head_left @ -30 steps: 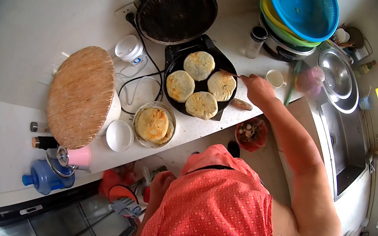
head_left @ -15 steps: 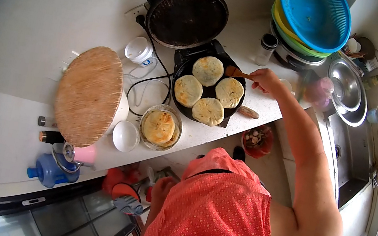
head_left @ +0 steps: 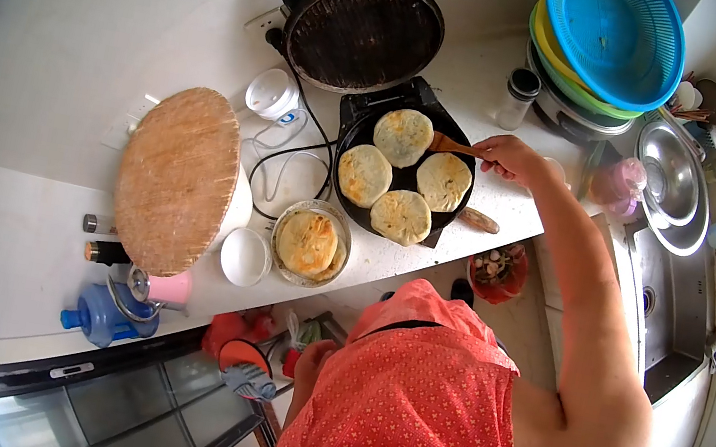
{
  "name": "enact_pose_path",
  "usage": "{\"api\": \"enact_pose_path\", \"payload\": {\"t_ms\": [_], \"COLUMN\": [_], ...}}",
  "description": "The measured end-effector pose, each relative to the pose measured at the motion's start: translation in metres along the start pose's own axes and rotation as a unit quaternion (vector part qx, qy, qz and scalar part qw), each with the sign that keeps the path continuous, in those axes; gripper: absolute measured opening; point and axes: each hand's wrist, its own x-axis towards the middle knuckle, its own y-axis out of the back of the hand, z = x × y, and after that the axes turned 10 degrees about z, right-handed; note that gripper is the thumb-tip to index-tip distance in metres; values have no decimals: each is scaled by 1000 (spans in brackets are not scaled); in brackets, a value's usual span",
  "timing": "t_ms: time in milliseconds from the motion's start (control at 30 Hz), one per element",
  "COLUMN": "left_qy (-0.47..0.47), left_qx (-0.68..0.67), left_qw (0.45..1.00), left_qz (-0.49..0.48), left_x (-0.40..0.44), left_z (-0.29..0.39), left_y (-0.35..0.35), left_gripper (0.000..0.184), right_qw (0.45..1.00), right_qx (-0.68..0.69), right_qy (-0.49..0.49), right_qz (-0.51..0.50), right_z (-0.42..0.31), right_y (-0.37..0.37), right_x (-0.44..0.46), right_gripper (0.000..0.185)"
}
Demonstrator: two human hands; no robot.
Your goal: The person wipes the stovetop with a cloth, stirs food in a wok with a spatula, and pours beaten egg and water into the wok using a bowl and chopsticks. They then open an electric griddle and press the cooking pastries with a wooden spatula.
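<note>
My right hand (head_left: 513, 159) is closed around the handle of a wooden spatula (head_left: 454, 146). The spatula's blade meets the right edge of the upper flatbread (head_left: 403, 138); whether it reaches underneath I cannot tell. Several browned flatbreads, among them the right one (head_left: 443, 182), lie in the black electric griddle (head_left: 403, 181), whose lid (head_left: 364, 35) stands raised behind. My left hand (head_left: 312, 359) hangs low by the red apron (head_left: 420, 388), its fingers mostly hidden.
Left of the griddle are a bowl of cooked flatbreads (head_left: 309, 245), a white bowl (head_left: 246, 257) and a round wooden board (head_left: 176, 182). Cables (head_left: 300, 158) run beside it. Nearby are a rolling pin (head_left: 479, 220), a glass jar (head_left: 518, 100) and stacked basins (head_left: 612, 41).
The whole view has shifted slightly, with things appearing further right. Relative to the upper flatbread, the spatula has moved only a little and its blade shows less. The flatbreads keep their places.
</note>
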Motion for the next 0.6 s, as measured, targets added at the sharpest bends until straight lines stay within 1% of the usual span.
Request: {"api": "enact_pose_path", "payload": {"t_ms": [67,200,267,300,333,400,467,500,567,600], "left_qy": [6,2,3,2,1,0,-39,-39,-64,-63], "left_qx": [-21,-5,-14,-14,-7,-1,33,31,19,17], "left_qw": [1000,1000,1000,1000,1000,1000,999,999,998,998], "left_qz": [-15,-9,-16,-15,-11,-6,10,10,13,12], "left_x": [3,6,6,6,4,-1,-6,-6,-8,-8], "left_z": [-4,-1,-2,0,2,12,20,19,15,13], "left_y": [1,-1,-2,-2,-2,-4,-6,-6,-7,-7], "left_gripper": [23,23,23,23,23,23,23,23,23,23], "right_qw": [999,998,998,998,996,994,988,988,973,973], "right_qx": [29,58,63,63,86,108,155,154,227,226], "right_qy": [12,13,16,17,9,1,-1,0,-6,-7], "right_qz": [-10,-34,-6,-8,-1,4,-20,-20,-48,-47], "right_z": [3,-9,-16,-18,-20,-19,-11,-8,0,4], "right_y": [-9,-36,-52,-57,-60,-63,-57,-54,-48,-45], "right_x": [11,20,23,24,24,26,28,27,23,20], "right_gripper": [28,29,29,29,26,22,24,24,27,27]}}
